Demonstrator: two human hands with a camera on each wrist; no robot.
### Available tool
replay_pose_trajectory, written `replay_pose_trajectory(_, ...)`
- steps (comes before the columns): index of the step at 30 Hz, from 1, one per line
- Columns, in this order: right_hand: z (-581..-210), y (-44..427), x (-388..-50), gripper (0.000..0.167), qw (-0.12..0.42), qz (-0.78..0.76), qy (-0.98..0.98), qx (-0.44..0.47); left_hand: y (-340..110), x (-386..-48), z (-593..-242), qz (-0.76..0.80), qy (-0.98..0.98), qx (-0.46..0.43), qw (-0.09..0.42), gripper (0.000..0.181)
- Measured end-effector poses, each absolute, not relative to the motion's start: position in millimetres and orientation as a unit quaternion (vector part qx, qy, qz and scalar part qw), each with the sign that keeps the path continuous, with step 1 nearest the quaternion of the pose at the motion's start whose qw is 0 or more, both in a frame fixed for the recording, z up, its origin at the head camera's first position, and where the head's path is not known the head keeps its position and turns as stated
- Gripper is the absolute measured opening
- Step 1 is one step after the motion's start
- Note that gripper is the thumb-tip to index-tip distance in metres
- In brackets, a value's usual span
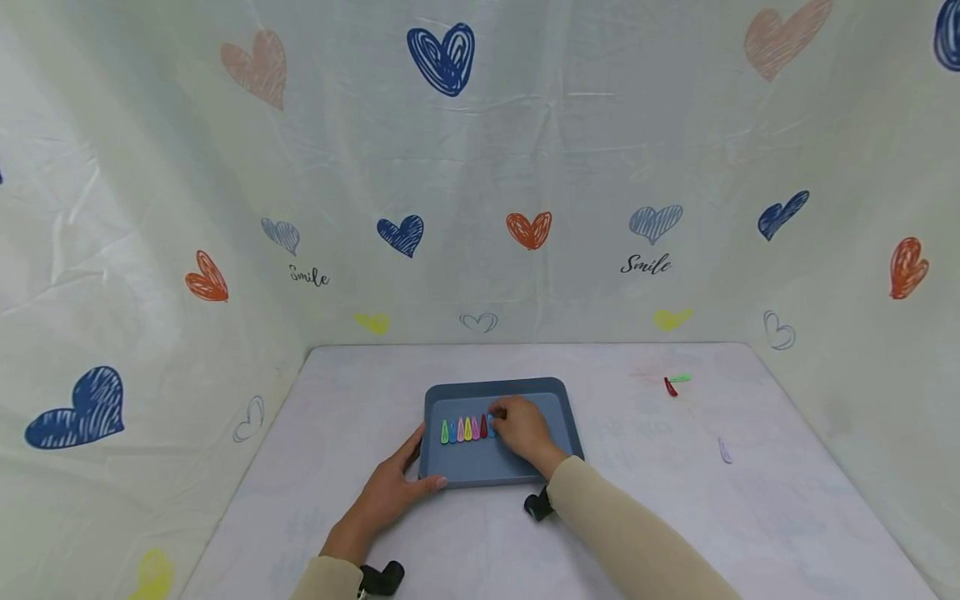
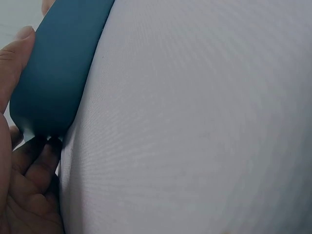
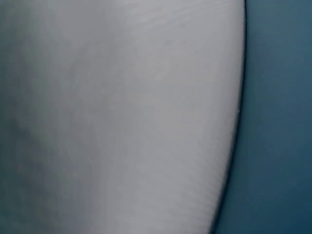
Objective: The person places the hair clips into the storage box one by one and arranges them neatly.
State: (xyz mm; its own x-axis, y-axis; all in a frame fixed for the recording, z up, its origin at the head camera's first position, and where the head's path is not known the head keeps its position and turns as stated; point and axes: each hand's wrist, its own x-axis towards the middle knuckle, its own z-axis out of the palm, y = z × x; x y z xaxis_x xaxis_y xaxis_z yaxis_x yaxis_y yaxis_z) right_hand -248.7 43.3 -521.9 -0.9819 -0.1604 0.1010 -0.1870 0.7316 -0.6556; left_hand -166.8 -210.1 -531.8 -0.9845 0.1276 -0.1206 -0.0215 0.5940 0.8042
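Observation:
Snap hair clips in several colours stand side by side in a row on the blue-grey tray [image 1: 495, 475]; among them are a green clip [image 1: 445, 432], a yellow clip [image 1: 468, 429] and a dark red clip [image 1: 483, 427]. At the row's right end my right hand [image 1: 525, 429] pinches a blue hair clip [image 1: 492, 426], partly hidden by the fingers. My left hand [image 1: 390, 492] grips the tray's near left corner, thumb along the front side and fingers at the left side. The left wrist view shows the thumb [image 2: 17, 58] against the tray wall [image 2: 58, 73].
On the white table [image 1: 637, 500], right of the tray, lie a green clip [image 1: 680, 378] and a red clip [image 1: 671, 387] close together. Nearer the right edge lies a pale purple clip [image 1: 724, 451]. A heart-printed curtain [image 1: 585, 167] surrounds the table's back and sides.

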Motion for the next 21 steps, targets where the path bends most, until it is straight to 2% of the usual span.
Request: replay_pose_trajectory(21,-523.6,44.8,-246.5,0.018,0.022,0.367,-0.925,0.095,-209.8,-166.3,-532.0,0.45,0.889,0.033,0.078,0.107)
